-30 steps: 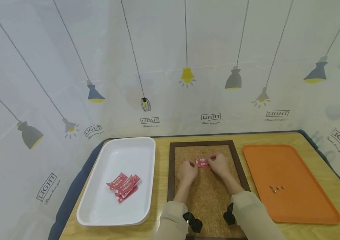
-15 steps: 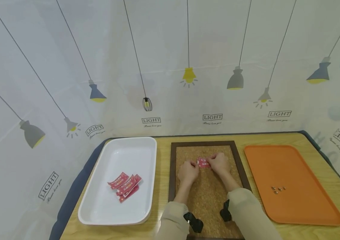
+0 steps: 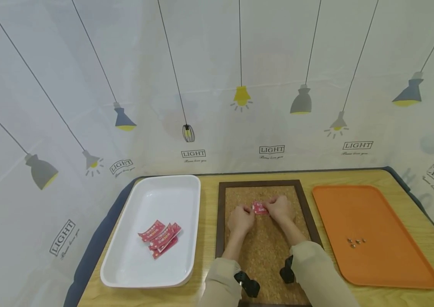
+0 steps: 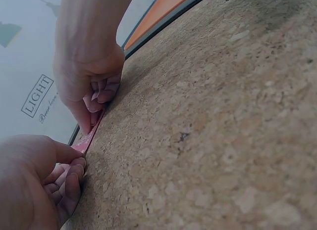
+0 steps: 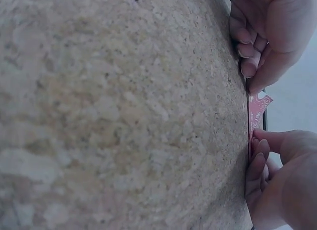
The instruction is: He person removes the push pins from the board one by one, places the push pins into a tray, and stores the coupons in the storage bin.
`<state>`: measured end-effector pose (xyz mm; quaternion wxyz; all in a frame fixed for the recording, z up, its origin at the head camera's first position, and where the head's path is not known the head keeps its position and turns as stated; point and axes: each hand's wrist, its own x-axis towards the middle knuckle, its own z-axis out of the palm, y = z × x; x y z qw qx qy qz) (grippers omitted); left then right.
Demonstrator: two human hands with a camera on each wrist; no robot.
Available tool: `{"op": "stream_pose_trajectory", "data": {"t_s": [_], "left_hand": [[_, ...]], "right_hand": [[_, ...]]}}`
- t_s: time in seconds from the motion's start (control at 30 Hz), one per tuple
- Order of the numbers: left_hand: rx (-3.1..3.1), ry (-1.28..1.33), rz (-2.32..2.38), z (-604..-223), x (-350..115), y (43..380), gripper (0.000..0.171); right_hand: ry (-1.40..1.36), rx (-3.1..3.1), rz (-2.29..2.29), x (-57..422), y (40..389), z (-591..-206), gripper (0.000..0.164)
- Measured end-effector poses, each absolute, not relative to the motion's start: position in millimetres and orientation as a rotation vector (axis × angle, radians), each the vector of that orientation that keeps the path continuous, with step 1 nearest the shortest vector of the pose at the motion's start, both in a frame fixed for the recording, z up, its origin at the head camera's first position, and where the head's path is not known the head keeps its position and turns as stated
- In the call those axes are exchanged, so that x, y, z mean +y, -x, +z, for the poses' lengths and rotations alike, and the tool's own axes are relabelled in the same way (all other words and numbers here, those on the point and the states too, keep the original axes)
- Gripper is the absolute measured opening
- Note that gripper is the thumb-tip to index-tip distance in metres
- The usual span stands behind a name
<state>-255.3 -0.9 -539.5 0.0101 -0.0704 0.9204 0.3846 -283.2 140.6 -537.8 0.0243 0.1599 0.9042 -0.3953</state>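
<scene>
A small red coupon with white print [image 3: 260,208] lies against the upper part of a framed cork board [image 3: 264,256]. My left hand [image 3: 240,219] pinches its left end, thumb and fingertips right at the corner. At the other end, my right hand [image 3: 280,209] has thumb and curled fingers on the coupon, covering its right part. From the right wrist, the coupon [image 5: 257,111] shows between both hands, one corner lifting off the cork. Seen from the left wrist, only a thin strip of the coupon [image 4: 85,141] appears. Whether a pin sits under the right fingertips I cannot tell.
To the left stands a white tray [image 3: 171,200] with several red coupons [image 3: 161,238] in a loose pile. An orange tray [image 3: 377,226] at the right carries several tiny metallic pieces [image 3: 357,241]. Both trays and the board share a wooden table [image 3: 209,204].
The head view has shifted slightly. Against the board, both hands stay almost where they were, at the same ends of the coupon; the right wrist has turned a little.
</scene>
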Motion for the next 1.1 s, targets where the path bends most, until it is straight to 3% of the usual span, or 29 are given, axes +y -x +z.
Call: {"op": "stream_pose_trajectory", "data": {"t_s": [0.67, 1.1], "left_hand": [[2.863, 0.209, 1.230, -539.9, -0.5, 254.1, 0.011], [2.868, 0.196, 1.233, -541.7, -2.4, 255.1, 0.010]], "right_hand": [[-0.498, 2.825, -1.198, 141.5, 282.4, -537.4, 0.028], [-0.404, 2.762, -1.421, 141.6, 274.9, -536.8, 0.031]]}}
